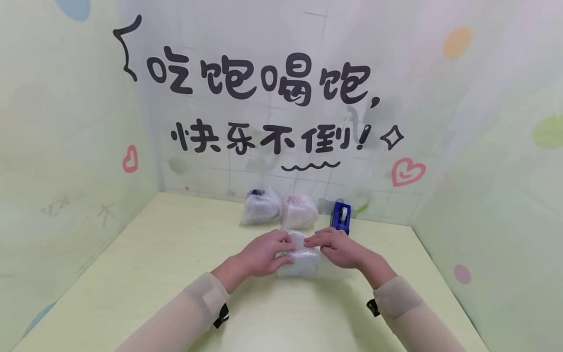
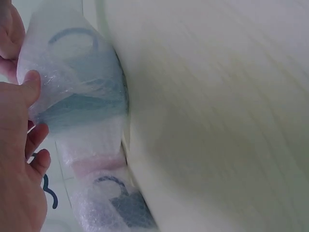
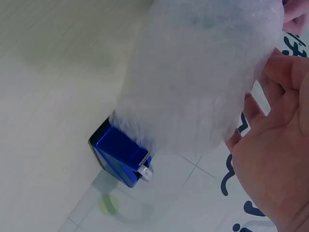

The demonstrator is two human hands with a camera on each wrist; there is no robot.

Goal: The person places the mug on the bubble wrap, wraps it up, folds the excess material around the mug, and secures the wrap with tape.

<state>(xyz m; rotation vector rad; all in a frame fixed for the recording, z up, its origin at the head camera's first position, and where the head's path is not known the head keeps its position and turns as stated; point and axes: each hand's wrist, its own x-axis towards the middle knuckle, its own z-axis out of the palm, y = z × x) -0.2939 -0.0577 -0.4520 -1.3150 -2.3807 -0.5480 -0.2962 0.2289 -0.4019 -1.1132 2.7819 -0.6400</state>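
Observation:
In the head view a bundle of clear bubble wrap (image 1: 304, 264) lies on the table between both hands. Through it, the left wrist view shows a curved, handle-like outline and a bluish tint; what is inside cannot be told exactly. My left hand (image 1: 265, 254) holds its left side, with fingers bent at the far part and thumb toward the near part. My right hand (image 1: 340, 248) reaches over from the right, its outstretched fingertips touching the top. In the right wrist view the bubble wrap (image 3: 198, 77) covers much of the frame beside the right hand (image 3: 280, 140).
Behind the hands stand two other wrapped bundles, one with a dark blue patch (image 1: 262, 208) and a pinkish one (image 1: 300, 211). A blue tape dispenser (image 1: 340, 215) sits at the back right. Printed walls (image 1: 272, 186) border the pale table (image 1: 176, 244) at the back and sides.

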